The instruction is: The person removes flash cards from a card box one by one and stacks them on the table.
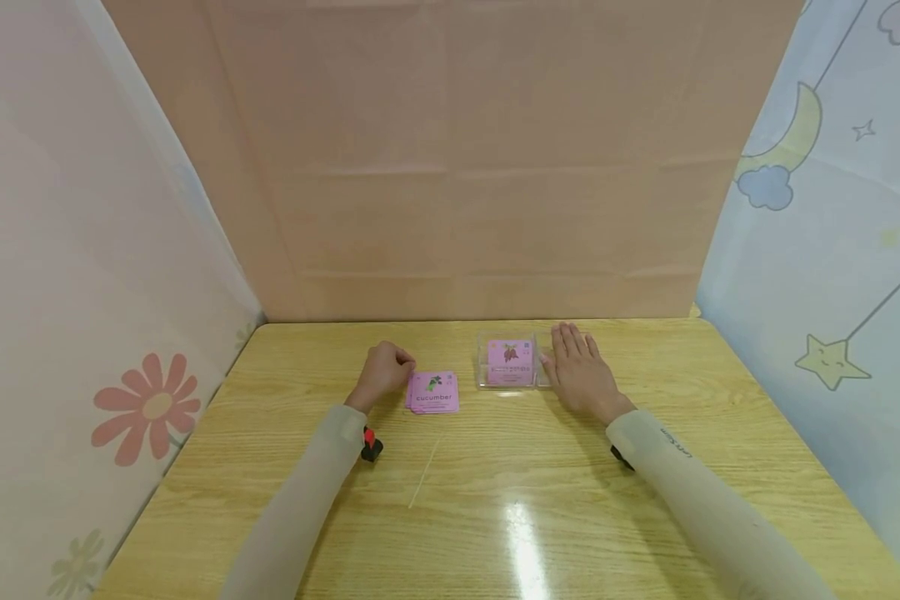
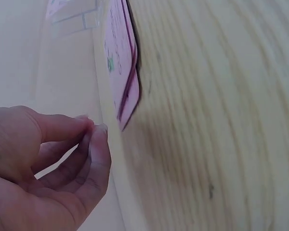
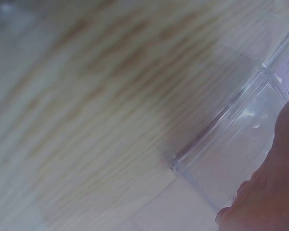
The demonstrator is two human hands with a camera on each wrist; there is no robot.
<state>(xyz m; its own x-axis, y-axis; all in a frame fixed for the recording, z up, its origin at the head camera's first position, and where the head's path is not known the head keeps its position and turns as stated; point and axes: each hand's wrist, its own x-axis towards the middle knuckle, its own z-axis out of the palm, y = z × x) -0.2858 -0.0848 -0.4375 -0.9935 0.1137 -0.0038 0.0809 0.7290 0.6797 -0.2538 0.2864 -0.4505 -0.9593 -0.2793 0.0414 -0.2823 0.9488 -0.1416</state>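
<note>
A small stack of pink cards (image 1: 435, 393), the top one printed "cucumber", lies on the table. My left hand (image 1: 387, 369) is by the stack's upper left corner, thumb and index fingertips brought together; in the left wrist view, a small gap shows between these fingertips (image 2: 100, 129) and the cards, and I see nothing held. Right of the stack is a clear plastic box (image 1: 482, 375) with a pink card (image 1: 510, 367) picturing a purple root vegetable. Flat and with straight fingers, my right hand (image 1: 581, 375) rests on the box's clear right-hand part (image 3: 231, 144).
The wooden table (image 1: 480, 467) meets a plain tan backdrop (image 1: 450, 208) behind the box. Patterned sheets hang at left and right. A thin pale strip or scratch (image 1: 423, 475) shows on the tabletop in front of the cards.
</note>
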